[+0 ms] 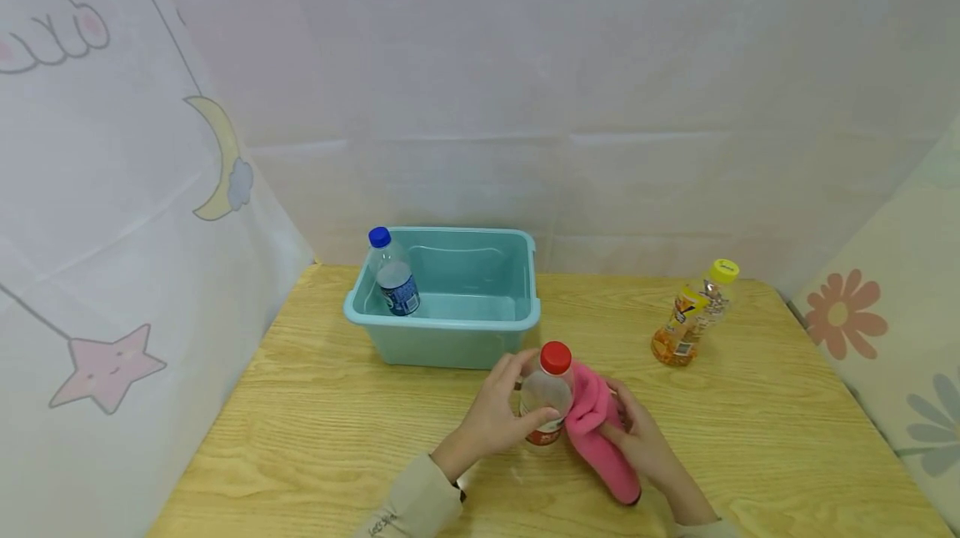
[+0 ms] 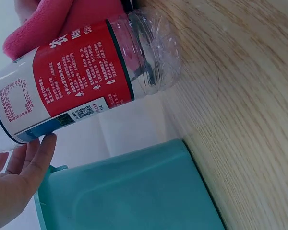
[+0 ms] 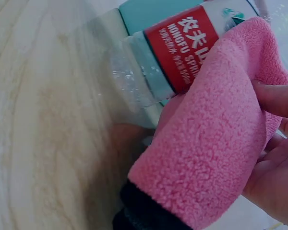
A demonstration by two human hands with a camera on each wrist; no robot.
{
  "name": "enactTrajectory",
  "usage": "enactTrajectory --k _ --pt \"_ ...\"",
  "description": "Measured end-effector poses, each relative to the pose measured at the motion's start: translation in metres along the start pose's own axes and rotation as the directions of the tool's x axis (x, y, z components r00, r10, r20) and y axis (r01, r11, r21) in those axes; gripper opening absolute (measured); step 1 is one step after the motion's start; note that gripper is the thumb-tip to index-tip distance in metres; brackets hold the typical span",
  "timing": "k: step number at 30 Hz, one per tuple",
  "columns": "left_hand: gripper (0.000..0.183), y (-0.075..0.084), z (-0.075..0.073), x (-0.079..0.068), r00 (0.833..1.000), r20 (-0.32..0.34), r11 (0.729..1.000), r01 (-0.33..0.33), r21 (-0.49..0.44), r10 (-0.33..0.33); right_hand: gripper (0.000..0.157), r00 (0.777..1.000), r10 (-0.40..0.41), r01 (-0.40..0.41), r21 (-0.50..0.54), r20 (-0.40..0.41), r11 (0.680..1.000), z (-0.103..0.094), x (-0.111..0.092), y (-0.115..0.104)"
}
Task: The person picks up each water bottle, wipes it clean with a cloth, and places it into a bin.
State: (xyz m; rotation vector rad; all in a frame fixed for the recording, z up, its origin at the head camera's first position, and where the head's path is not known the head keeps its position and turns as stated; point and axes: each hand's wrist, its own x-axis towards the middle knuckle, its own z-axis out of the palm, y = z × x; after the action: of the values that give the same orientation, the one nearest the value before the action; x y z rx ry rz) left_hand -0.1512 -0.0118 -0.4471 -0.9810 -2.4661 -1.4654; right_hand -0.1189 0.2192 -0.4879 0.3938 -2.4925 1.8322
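Note:
A clear plastic bottle with a red cap and a red-and-white label stands near the table's front middle. My left hand grips it from the left, thumb in front and fingers around the far side. In my right hand is a bunched pink fleece cloth with a dark edge, pinched between thumb and fingers. The cloth lies against the bottle's right side, covering part of its label in the right wrist view.
Behind the bottle stands a teal plastic bin, with a blue-capped bottle leaning in its left corner. A yellow-capped bottle with orange at its base is at the back right of the wooden table.

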Motion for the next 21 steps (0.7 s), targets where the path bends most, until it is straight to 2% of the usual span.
enactTrajectory --k 9,15,21 --pt "0.071 -0.003 -0.001 0.0 1.0 0.011 0.999 0.0 -0.044 0.0 0.048 0.989 -0.107 0.104 -0.033 -0.098 0.994 -0.005 -0.001 -0.014" --pt "0.065 -0.002 -0.002 -0.001 1.0 0.008 1.0 -0.024 -0.018 0.024 0.049 0.975 -0.198 0.201 0.023 -0.1 0.979 -0.009 0.001 -0.025" --pt "0.063 -0.001 -0.004 -0.001 0.999 0.039 1.0 -0.013 -0.009 0.013 0.052 0.958 -0.257 0.264 0.049 -0.129 0.963 -0.012 0.002 -0.034"
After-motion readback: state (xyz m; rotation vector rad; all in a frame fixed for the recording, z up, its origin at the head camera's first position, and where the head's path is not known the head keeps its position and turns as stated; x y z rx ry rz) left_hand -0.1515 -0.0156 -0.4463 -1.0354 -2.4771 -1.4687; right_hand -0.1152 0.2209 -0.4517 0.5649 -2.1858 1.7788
